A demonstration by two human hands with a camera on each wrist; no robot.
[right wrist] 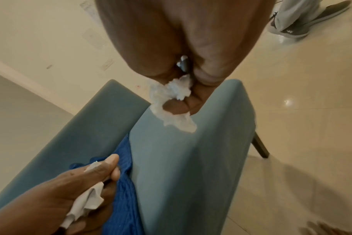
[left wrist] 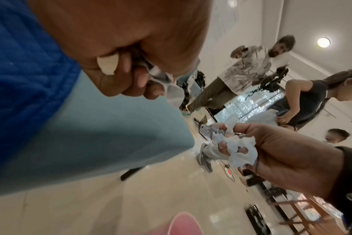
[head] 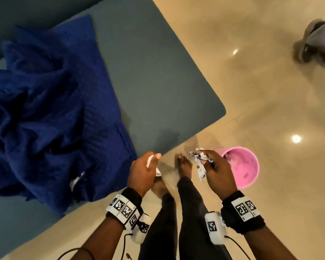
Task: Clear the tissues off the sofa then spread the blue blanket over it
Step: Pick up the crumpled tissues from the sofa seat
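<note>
My left hand (head: 148, 169) grips a white tissue (head: 150, 160) just off the front corner of the teal sofa (head: 154, 87). In the right wrist view that tissue (right wrist: 88, 200) sticks out of the left hand (right wrist: 70, 187). My right hand (head: 212, 166) holds a crumpled tissue with dark marks (head: 200, 162) above the floor, close to the pink bin (head: 240, 166). The left wrist view shows the same crumpled tissue (left wrist: 237, 149) bunched in the curled fingers (left wrist: 223, 147). The blue blanket (head: 49, 113) lies rumpled on the sofa's left part, and a bit of white (head: 76, 180) peeks out near its front edge.
The glossy beige floor (head: 261, 91) spreads to the right. Another person's feet in grey shoes (head: 315, 44) stand at the far right. My bare feet (head: 184, 164) are by the sofa corner. Several people (left wrist: 249, 71) are further off in the room.
</note>
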